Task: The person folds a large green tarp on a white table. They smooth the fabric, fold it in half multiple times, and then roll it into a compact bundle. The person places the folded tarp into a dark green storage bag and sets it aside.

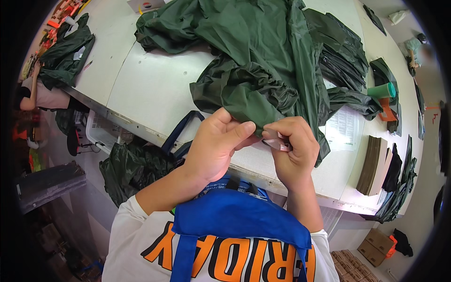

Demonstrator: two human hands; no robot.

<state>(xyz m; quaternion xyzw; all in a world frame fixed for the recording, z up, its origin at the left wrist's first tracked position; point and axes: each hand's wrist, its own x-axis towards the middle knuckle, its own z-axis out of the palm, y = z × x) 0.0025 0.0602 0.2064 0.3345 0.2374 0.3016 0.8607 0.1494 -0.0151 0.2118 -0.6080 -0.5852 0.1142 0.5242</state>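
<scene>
The left hand [217, 146] has its fingers pinched on the edge of a crumpled, shiny dark-green fabric garment [251, 42], spread over the long white desk [150, 77]. The right hand [296, 146] curls its fingers around a small silvery metal tool [280, 145] (partly hidden) beside that edge.

left hand [216, 145] pinches edge of dark green garment [249, 37] | right hand [299, 143] grips small metal tool [281, 145] at that edge | garment spreads over white table [155, 73] | table's right side: green cylinder [382, 90], brown cardboard stack [369, 163]
</scene>
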